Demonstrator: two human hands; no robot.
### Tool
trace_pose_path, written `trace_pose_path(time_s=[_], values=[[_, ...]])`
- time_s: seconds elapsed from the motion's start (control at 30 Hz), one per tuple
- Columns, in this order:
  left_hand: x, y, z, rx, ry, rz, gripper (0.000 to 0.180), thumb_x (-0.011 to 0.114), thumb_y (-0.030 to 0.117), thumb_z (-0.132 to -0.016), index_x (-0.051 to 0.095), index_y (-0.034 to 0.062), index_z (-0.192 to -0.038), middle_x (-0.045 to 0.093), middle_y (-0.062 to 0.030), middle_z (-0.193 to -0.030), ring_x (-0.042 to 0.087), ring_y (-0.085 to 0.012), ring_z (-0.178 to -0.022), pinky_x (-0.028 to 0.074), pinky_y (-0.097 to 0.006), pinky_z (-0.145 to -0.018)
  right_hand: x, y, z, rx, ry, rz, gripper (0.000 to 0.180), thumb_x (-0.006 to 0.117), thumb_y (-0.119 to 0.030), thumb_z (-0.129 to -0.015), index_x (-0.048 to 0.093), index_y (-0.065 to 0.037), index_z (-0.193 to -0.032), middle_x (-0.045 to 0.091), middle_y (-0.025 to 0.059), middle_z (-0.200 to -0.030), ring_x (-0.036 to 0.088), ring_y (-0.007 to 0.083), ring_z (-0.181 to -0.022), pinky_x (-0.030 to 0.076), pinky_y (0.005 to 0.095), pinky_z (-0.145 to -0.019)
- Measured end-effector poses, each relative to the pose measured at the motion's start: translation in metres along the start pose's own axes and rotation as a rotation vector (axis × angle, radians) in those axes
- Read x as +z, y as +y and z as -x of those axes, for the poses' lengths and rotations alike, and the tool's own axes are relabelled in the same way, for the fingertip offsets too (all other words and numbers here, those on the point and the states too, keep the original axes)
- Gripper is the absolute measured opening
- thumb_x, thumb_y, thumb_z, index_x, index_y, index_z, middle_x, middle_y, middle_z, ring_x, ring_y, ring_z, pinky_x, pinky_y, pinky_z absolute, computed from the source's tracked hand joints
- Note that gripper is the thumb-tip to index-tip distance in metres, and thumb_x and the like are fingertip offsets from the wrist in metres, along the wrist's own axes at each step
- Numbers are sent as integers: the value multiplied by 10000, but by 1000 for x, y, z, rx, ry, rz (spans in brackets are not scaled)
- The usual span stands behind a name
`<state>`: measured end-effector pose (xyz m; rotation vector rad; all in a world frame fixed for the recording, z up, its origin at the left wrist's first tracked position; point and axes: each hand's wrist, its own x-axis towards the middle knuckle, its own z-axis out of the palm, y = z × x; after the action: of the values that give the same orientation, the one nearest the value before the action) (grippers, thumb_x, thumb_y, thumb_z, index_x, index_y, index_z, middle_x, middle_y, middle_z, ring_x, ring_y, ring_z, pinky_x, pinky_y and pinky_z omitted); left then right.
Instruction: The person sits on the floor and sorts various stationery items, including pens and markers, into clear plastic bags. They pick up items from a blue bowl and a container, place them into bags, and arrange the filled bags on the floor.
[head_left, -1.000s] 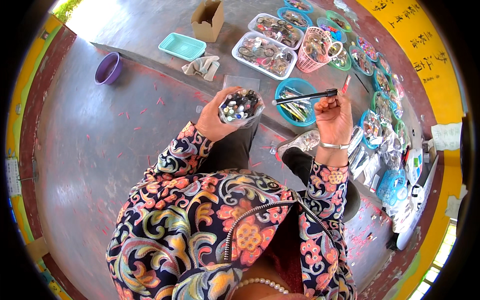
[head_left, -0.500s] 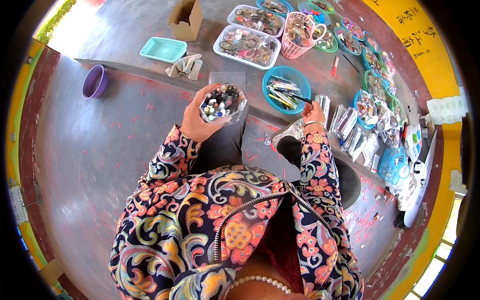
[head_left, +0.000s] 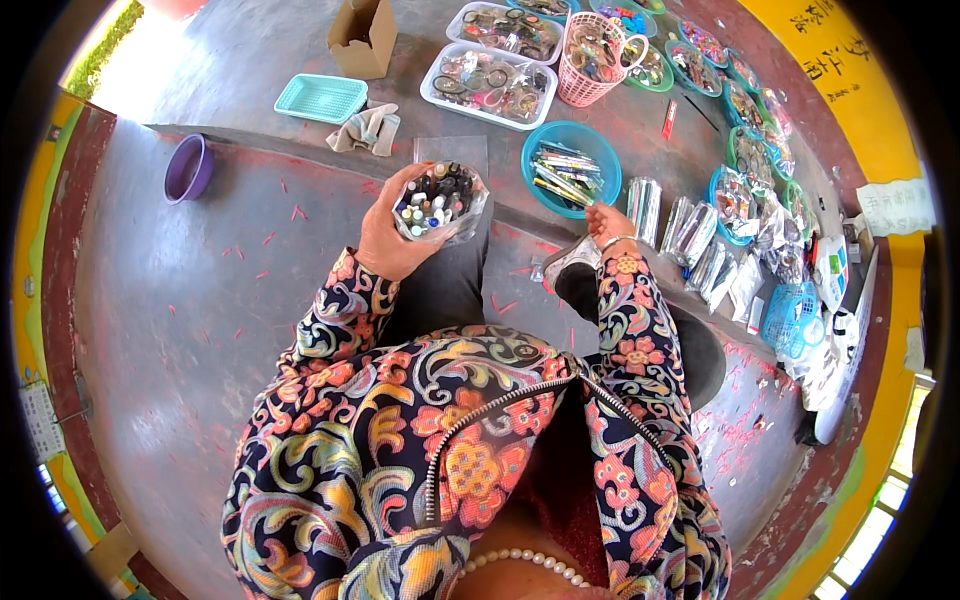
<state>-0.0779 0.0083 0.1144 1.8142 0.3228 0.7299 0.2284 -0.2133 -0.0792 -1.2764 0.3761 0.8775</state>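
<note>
My left hand (head_left: 394,228) is wrapped round a clear plastic bag (head_left: 462,228) packed with upright pens (head_left: 437,200), whose ends in black, white, blue and other colours face up. My right hand (head_left: 606,223) is at the near right rim of a blue basin (head_left: 532,163), fingers curled together. Their tips come close to the end of one pen; whether they grip it is too small to make out. Inside the basin lies a loose heap of pens (head_left: 566,172), white, yellow, green and dark.
Wrapped silvery bundles (head_left: 644,208) lie right of the basin. Behind stand white trays (head_left: 488,86) of packaged goods, a pink basket (head_left: 592,62), a turquoise tray (head_left: 321,98), a cardboard box (head_left: 363,42) and a cloth (head_left: 365,130). A purple basin (head_left: 188,169) stands left. A raised floor edge crosses ahead.
The dark pen that stuck out from my right hand over the basin no longer shows there. That hand has drawn slightly left and down toward the rim. My left hand keeps its hold.
</note>
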Motion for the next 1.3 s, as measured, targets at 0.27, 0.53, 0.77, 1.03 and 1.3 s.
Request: trace_pose_path(time_s=[0.27, 0.53, 0.77, 1.03, 1.3], values=[[0, 3, -1, -13, 2, -21, 666, 744, 51, -632, 411, 33, -1207, 543, -93, -1127, 548, -171, -1016, 440, -280, -858, 44, 6, 9, -312, -70, 886, 248, 531, -163, -795, 627, -68, -1003, 653, 55, -900, 606, 156, -775, 466, 282, -599], [0, 12, -1, -63, -33, 4, 681, 719, -12, -630, 377, 0, -1219, 510, -107, -1140, 519, -179, -1047, 427, -300, -886, 65, 15, -31, -572, -294, 1545, 279, 453, -117, -776, 575, -79, -1023, 604, 183, -965, 567, 328, -910, 420, 375, -778], [0, 11, 0, -99, -55, 58, 694, 690, -80, -628, 349, -3, -1227, 499, -118, -1142, 523, -196, -1050, 429, -315, -898, 57, 15, -61, -614, -226, 1744, 534, 400, -71, -737, 412, -87, -1271, 461, 259, -1206, 444, 358, -1141, 341, 351, -947], [1, 16, -2, -64, -44, -40, 664, 724, 48, -653, 390, 14, -1226, 532, -95, -1122, 534, -154, -1013, 435, -275, -851, 38, -5, -68, -678, 102, 1301, 341, 508, -160, -764, 554, -89, -1094, 592, 207, -1009, 576, 337, -923, 438, 380, -791], [2, 19, -4, -85, -56, -3, 661, 723, 47, -667, 381, 11, -1231, 527, -95, -1127, 529, -145, -1018, 430, -270, -858, 46, 7, -73, -557, -83, 1599, 496, 434, -113, -762, 396, -3, -1245, 406, 200, -1281, 379, 342, -1192, 318, 355, -985]])
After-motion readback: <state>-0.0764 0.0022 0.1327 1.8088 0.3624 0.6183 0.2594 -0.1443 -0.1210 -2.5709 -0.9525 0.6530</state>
